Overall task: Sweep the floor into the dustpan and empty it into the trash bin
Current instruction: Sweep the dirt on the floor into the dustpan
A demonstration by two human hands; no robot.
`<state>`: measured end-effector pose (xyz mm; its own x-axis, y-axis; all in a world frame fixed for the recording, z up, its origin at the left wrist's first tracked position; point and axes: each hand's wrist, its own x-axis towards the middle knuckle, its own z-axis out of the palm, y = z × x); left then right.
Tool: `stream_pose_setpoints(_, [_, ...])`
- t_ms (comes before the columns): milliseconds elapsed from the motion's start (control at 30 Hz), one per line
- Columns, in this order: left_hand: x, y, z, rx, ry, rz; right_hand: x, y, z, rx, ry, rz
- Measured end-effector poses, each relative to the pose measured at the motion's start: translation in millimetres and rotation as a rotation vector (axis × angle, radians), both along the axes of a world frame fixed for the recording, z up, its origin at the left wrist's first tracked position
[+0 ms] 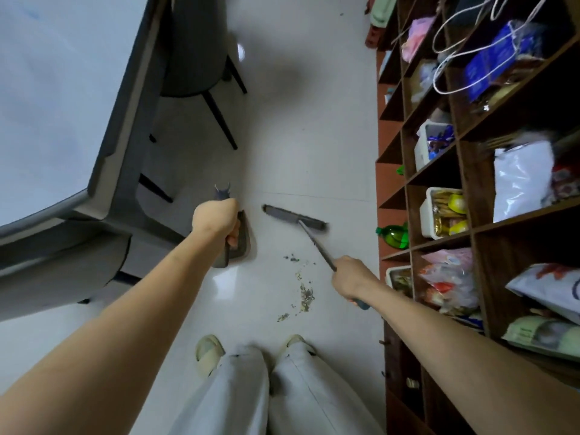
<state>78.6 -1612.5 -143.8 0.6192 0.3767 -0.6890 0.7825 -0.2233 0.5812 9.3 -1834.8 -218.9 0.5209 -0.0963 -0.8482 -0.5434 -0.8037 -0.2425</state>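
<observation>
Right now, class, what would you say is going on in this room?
A person is sweeping a tiled floor. The right hand grips the handle of a broom, whose head sits beyond a trail of crumbs. The left hand holds the handle of a dustpan, standing left of the crumbs. The debris is not yet gathered. No trash bin is in sight.

No legible text; printing on shelf [464, 196] packages too blurred to read.

You stand on a glossy pale tiled floor [307, 127]. A white table [47, 98] with dark chairs [194, 48] flanks your left; crowded brown wooden shelves [464, 189] line your right.
</observation>
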Motion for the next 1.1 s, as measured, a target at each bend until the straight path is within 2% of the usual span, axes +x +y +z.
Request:
stream_pose_setpoints(167, [-6, 25, -1, -0.08, 0.039, 0.094, 64, 50, -21, -0.026, -0.125, 0.134])
stream_pose_setpoints(267, [-14, 39, -3, -0.131, 0.042, 0.137, 94, 81, -41, -0.029, -0.095, 0.178])
stream_pose_setpoints(433, [-26, 52, -8, -0.17, 0.057, 0.193, 99, 117, -69, -0.027, -0.008, 0.34])
stream_pose_setpoints(533, [-32, 61, -5, -0.166, 0.064, 0.167, 90, 115, -71, -0.092, -0.026, 0.455])
stream_pose_setpoints(667, [-58, 77, 8, -0.114, 0.107, 0.065, 64, 92, -55, -0.157, -0.061, 0.542])
stream_pose_setpoints(900, [-107, 83, 38, -0.091, 0.162, -0.175, -27, 89, -26, -0.275, 0.025, 0.65])
stream_pose_setpoints(1000, [-140, 81, 41, -0.015, 0.186, -0.29, -74, 82, -23, -0.25, 0.039, 0.619])
stream_pose_setpoints(1100, [-179, 77, 41, 0.052, 0.175, -0.309, -121, 72, -19, -0.253, 0.07, 0.574])
